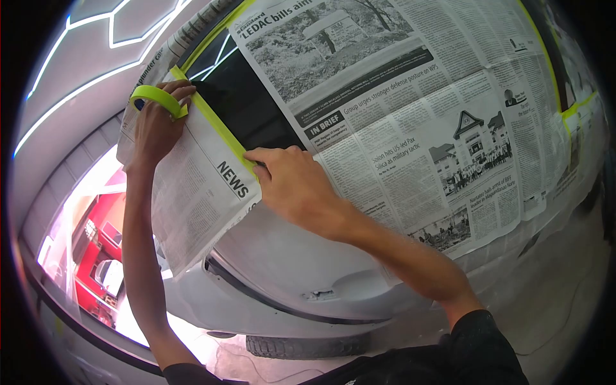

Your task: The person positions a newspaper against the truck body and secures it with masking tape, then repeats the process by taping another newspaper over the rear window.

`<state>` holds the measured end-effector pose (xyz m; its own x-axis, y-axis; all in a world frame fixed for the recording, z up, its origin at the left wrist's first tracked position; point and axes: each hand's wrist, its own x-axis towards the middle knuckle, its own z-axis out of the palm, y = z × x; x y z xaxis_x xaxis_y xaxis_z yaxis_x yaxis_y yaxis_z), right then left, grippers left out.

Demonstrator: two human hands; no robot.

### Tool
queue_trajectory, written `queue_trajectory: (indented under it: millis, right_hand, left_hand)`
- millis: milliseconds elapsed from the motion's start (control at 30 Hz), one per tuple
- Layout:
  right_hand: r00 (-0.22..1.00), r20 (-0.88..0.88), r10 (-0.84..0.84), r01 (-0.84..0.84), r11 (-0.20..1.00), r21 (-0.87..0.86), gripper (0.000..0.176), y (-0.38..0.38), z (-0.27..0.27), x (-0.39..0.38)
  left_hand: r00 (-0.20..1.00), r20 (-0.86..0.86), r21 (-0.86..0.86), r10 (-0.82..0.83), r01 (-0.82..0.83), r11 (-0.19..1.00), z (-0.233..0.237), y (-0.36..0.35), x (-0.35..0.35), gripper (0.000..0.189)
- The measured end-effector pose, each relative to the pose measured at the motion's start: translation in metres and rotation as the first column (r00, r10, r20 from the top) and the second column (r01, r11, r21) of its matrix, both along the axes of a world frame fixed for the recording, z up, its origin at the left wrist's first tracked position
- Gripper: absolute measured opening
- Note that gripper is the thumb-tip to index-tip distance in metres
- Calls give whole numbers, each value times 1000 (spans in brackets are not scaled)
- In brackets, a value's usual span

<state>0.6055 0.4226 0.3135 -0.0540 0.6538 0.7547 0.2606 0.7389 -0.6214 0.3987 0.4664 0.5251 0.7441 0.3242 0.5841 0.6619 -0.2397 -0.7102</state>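
Note:
My left hand (157, 131) has a roll of yellow-green masking tape (157, 96) hooked on its fingers. Those fingertips press at the upper end of a tape strip (215, 122), which runs along the edge of a newspaper sheet (199, 173) marked "NEWS". At the lower end of that strip, my right hand (295, 183) pinches the sheet's taped edge between forefinger and thumb. Dark window glass (247, 102) shows between this sheet and a larger newspaper covering (398, 122) to the right. The lower part of the left sheet hangs loose over the car body.
A pale car door (289, 256) with a handle recess (366, 282) lies beneath the paper. Low down is a tyre (308, 346). More tape (577, 106) edges the covering at right. A cable (256, 372) runs along the floor. Behind, at left, is a red-walled area (96, 269).

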Motion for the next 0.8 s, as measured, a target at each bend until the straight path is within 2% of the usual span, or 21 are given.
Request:
queue_trajectory:
  millis: [133, 433, 633, 733, 800]
  right_hand:
    - [997, 42, -68, 67, 997, 31, 31, -2, -1, 0]
    - [997, 60, -42, 43, 999, -7, 30, -6, 1, 6]
    - [991, 98, -88, 86, 996, 27, 33, -9, -2, 6]
    - [986, 144, -90, 90, 996, 2, 34, -15, 1, 8]
    - [981, 151, -122, 114, 992, 62, 35, -15, -1, 7]
  left_hand:
    - [999, -35, 18, 12, -11, 1000, 1, -3, 1, 22]
    - [998, -64, -12, -29, 29, 1000, -13, -9, 9, 18]
    - [995, -94, -118, -37, 26, 993, -33, -22, 21, 16]
    - [993, -101, -119, -53, 40, 992, -36, -28, 24, 16]
    - [992, -105, -114, -68, 55, 992, -38, -28, 23, 16]
